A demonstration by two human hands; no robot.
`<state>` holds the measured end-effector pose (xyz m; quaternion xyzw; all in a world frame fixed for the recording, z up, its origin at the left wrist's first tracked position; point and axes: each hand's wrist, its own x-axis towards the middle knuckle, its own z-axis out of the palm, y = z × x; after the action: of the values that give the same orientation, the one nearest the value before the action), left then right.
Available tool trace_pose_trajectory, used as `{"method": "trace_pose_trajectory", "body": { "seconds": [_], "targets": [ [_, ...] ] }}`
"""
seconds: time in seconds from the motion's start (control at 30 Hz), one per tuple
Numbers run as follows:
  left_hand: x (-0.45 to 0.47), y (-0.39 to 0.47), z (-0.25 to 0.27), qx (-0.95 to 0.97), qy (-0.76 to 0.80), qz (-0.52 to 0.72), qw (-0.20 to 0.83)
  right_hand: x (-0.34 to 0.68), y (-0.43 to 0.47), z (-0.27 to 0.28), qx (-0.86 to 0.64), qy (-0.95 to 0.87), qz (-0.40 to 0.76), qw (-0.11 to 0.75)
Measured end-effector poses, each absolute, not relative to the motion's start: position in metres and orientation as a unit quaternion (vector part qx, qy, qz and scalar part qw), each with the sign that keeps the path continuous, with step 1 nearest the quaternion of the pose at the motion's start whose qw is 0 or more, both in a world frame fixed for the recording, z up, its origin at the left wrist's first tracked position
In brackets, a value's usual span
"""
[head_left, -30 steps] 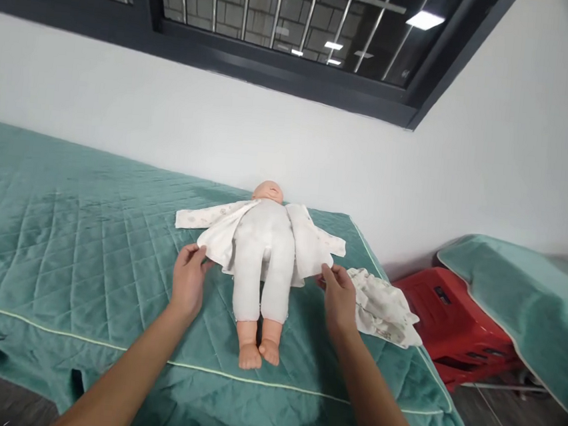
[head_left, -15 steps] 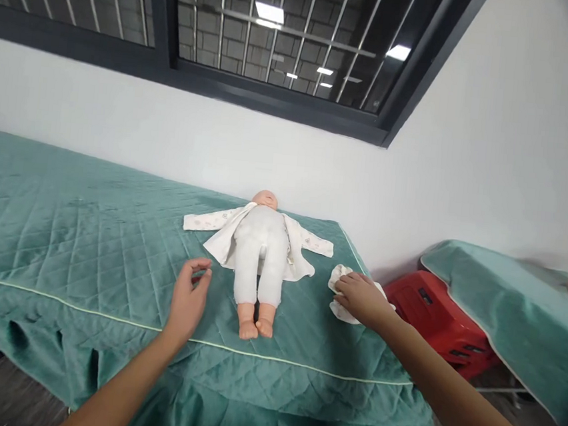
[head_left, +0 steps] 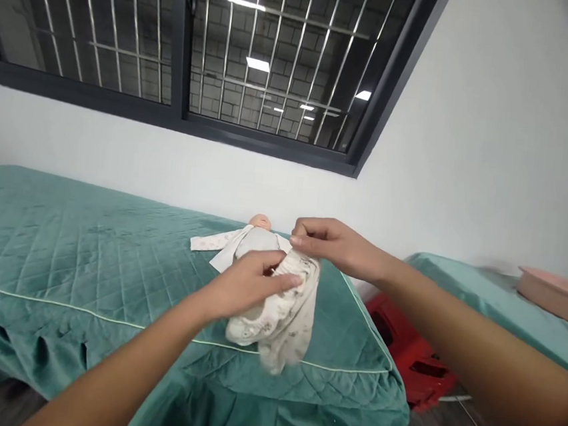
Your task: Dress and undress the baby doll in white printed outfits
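White printed baby pants (head_left: 287, 327) with a gathered elastic edge hang bunched in the air between my hands. My left hand (head_left: 257, 281) pinches them at the gathered edge, thumb on top. Slightly higher and to the right, my right hand (head_left: 326, 240) grips their upper corner between thumb and fingers. Behind them a baby doll (head_left: 261, 221) lies on its back on the green quilted bed cover (head_left: 123, 258). An open white jacket (head_left: 211, 241) with a printed sleeve spreads out around the doll. The pants and my hands hide the doll's legs and part of its body.
A white wall (head_left: 168, 168) with a dark-framed, barred window (head_left: 271, 141) rises behind the bed. Red plastic stools (head_left: 415, 359) stand to the right, below another green-covered surface (head_left: 458, 283) that carries a pink basin (head_left: 557, 296).
My right hand has lifted the pants off the bed's right side and brought them in front of the doll. My left hand has moved right and taken hold of them. The view has tilted up.
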<state>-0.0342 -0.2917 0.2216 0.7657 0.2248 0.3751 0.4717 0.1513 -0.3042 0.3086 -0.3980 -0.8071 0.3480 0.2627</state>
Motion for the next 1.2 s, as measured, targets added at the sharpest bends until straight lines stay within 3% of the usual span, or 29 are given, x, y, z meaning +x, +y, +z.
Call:
{"method": "trace_pose_trajectory", "body": {
  "seconds": [0.27,0.47,0.53,0.63,0.73,0.87,1.07,1.2],
  "targets": [
    [-0.09,-0.285,0.287,0.722,0.198,0.42,0.513,0.142,-0.315,0.336,-0.445,-0.818,0.298,0.209],
    [-0.111,-0.293,0.309,0.747,0.219,0.272,0.566,0.139,-0.319,0.345,-0.364,-0.796,0.306,0.375],
    [-0.115,-0.295,0.313,0.769,0.213,0.221,0.561,0.145,-0.318,0.348,-0.367,-0.805,0.304,0.354],
    [-0.115,-0.295,0.314,0.769,0.223,0.248,0.545,0.148,-0.318,0.343,-0.393,-0.826,0.309,0.261],
    [-0.11,-0.291,0.309,0.775,0.222,0.303,0.507,0.136,-0.319,0.327,-0.418,-0.823,0.305,0.235],
    [-0.101,-0.281,0.289,0.773,0.207,0.34,0.494,0.114,-0.315,0.3,-0.401,-0.822,0.293,0.278],
    [-0.065,-0.276,0.229,0.658,0.16,0.32,0.662,0.113,-0.284,0.271,-0.449,-0.718,0.266,0.46],
    [-0.049,-0.263,0.189,0.608,0.142,0.283,0.728,0.12,-0.278,0.251,-0.448,-0.633,0.369,0.513]
  ]
}}
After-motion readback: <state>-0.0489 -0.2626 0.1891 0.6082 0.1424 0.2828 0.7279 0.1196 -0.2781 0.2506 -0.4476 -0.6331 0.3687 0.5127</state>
